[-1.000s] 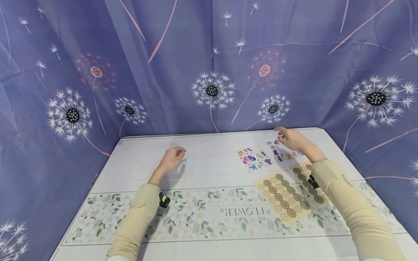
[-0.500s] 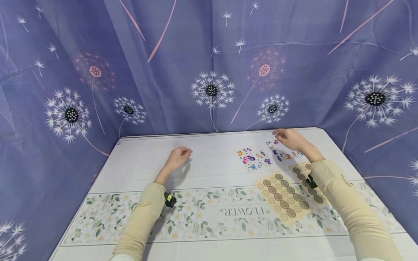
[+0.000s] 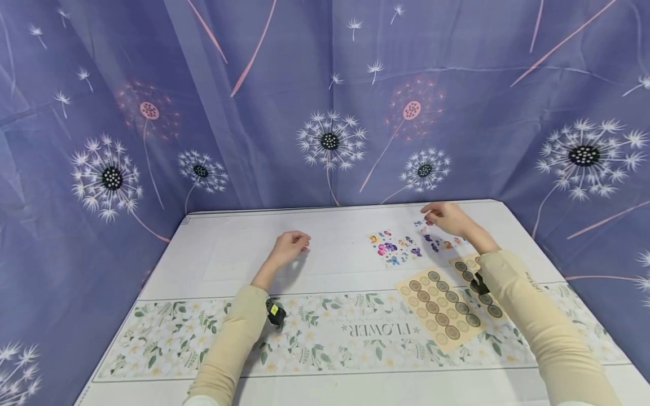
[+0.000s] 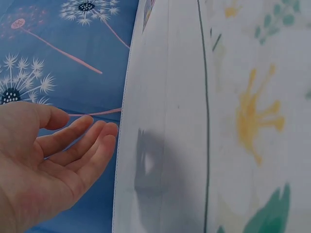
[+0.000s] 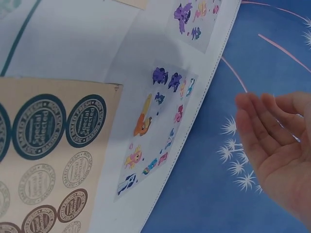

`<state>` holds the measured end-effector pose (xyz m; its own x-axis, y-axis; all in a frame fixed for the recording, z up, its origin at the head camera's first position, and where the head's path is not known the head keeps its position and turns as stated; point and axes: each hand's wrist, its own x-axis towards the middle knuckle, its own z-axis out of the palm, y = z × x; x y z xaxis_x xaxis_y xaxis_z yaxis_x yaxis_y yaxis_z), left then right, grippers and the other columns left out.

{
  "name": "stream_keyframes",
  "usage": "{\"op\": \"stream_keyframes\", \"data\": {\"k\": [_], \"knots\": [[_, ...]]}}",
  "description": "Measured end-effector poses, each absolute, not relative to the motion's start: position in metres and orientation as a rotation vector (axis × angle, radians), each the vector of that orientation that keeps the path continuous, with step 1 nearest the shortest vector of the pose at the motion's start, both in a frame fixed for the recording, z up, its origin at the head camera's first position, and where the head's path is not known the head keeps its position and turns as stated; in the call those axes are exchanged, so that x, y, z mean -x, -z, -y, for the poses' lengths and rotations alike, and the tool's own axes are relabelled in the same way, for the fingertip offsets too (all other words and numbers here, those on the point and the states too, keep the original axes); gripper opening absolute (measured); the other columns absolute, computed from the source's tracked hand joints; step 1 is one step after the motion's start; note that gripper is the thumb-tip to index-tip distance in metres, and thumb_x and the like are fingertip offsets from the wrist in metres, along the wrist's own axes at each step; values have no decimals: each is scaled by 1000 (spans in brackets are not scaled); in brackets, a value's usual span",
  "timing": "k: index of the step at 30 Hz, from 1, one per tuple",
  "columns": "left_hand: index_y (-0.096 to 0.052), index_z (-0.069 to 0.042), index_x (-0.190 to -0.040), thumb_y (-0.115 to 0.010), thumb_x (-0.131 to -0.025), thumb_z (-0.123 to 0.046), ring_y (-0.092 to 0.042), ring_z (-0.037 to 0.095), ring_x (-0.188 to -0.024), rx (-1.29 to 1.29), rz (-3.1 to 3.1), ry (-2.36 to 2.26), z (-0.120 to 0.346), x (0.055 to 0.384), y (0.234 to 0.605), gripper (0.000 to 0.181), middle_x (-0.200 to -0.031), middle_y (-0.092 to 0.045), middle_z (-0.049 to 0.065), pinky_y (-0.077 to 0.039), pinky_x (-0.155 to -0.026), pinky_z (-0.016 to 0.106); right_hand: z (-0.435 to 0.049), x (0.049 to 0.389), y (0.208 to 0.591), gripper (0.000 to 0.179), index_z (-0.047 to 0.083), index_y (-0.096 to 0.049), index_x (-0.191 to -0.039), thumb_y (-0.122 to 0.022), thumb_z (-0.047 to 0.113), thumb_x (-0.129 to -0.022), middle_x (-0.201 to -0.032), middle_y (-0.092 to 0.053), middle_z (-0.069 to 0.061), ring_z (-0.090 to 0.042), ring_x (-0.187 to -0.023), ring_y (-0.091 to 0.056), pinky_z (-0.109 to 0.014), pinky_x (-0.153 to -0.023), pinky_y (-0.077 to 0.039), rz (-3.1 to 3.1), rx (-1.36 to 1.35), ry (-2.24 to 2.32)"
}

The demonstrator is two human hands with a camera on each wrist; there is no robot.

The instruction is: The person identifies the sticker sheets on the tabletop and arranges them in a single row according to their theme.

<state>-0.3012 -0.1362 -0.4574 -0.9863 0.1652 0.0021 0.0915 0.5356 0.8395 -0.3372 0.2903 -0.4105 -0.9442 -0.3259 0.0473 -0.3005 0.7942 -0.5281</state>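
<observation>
Hovering above the white bench [image 3: 335,237], both bare hands have relaxed, slightly bent fingers [image 4: 82,145] and hold nothing. The left hand [image 3: 288,248] hangs over the plain strip between the far edge and the printed floral band [image 3: 304,355], toward the left of the bench's middle, its palm facing inward in its wrist view. The right hand [image 3: 449,219] is near the far right corner, above a clear rectangular sheet of small colourful cartoon pony stickers [image 3: 440,242], hiding part of it in the head view. A matching clear pony sticker sheet [image 3: 395,247] lies just beside it, farther from the right edge. Closer to the near edge, a tan paper sheet of round dark green, brown and pale seal stickers [image 3: 440,309] lies slanted across the floral band. Beside it, toward the right edge, is a second tan seal sheet [image 3: 493,310], partly covered by the beige right sleeve [image 3: 543,327] and its small black wrist camera [image 3: 479,282]. A purple-blue dandelion-print curtain [image 3: 264,158] stands along the far edge
</observation>
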Motion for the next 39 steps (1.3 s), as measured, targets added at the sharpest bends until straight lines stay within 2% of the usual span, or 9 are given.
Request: {"op": "stream_keyframes", "data": {"k": [10, 18, 24, 28, 34, 39], "knots": [[-67, 5, -111, -48, -100, -11, -70, 27, -88, -189, -2637, -1560, 128, 303, 458, 28, -102, -70, 22, -61, -75, 26, -287, 335, 408, 31, -7, -59, -122, -41, 8, -101, -109, -66, -27, -37, -96, -66, -47, -82, -58, -2901, 512, 899], [-65, 7, -113, -48, -100, -10, -70, 31, -91, -194, -2574, -1598, 117, 301, 460, 28, -103, -69, 23, -61, -79, 31, -280, 332, 410, 30, -9, -60, -120, -43, 6, -101, -106, -66, -29, -38, -92, -67, -46, -82, -60, -2833, 514, 1011], [-66, 6, -113, -48, -99, -10, -71, 23, -85, -89, -2494, -1720, 111, 301, 459, 28, -103, -70, 22, -61, -76, 27, -281, 332, 412, 29, -10, -60, -119, -43, 4, -101, -106, -65, -31, -31, -88, -68, -42, -81, -61, -2766, 504, 1101], [-64, 7, -116, -46, -99, -8, -71, 19, -83, -9, -2416, -1814, 103, 300, 457, 29, -106, -69, 24, -61, -76, 26, -278, 334, 413, 29, -12, -58, -121, -43, 4, -101, -107, -64, -32, -35, -91, -68, -41, -83, -61, -2724, 496, 1134], [-62, 7, -121, -46, -101, -10, -69, 12, -79, 58, -2312, -1870, 90, 299, 455, 30, -112, -68, 25, -61, -81, 28, -277, 336, 415, 31, -12, -57, -123, -42, 3, -101, -109, -64, -33, -38, -93, -67, -39, -81, -62, -2713, 477, 1110], [-61, 9, -121, -46, -100, -7, -68, 8, -75, 47, -2274, -1897, 82, 300, 456, 30, -110, -68, 25, -61, -76, 23, -277, 337, 416, 31, -12, -56, -123, -41, 3, -101, -110, -63, -33, -38, -93, -67, -37, -80, -62, -2714, 471, 1109]]}}
